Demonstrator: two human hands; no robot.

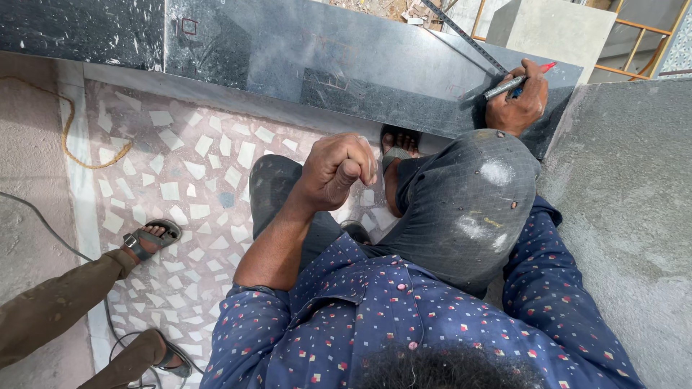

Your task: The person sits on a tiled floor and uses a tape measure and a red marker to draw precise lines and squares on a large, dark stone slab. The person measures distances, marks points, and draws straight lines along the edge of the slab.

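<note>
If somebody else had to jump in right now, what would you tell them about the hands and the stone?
Right hand: gripping a red-tipped marker, tip on the dark stone slab, beside a metal ruler lying across it.
Left hand: closed in a fist above the knee, holding nothing that can be seen.
Done: faint red marks show on the slab's left part.
Left: the line by the ruler looks unfinished.
Another person's sandalled feet stand on the chip floor, left.

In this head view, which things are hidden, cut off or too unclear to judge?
- Long metal ruler: its far end is cut off by the top edge.
- Left hand: closed fist; whether it holds anything is hidden by its fingers.
- Right hand: the tip of its red-capped marker is hidden on the dark polished stone slab.
</note>
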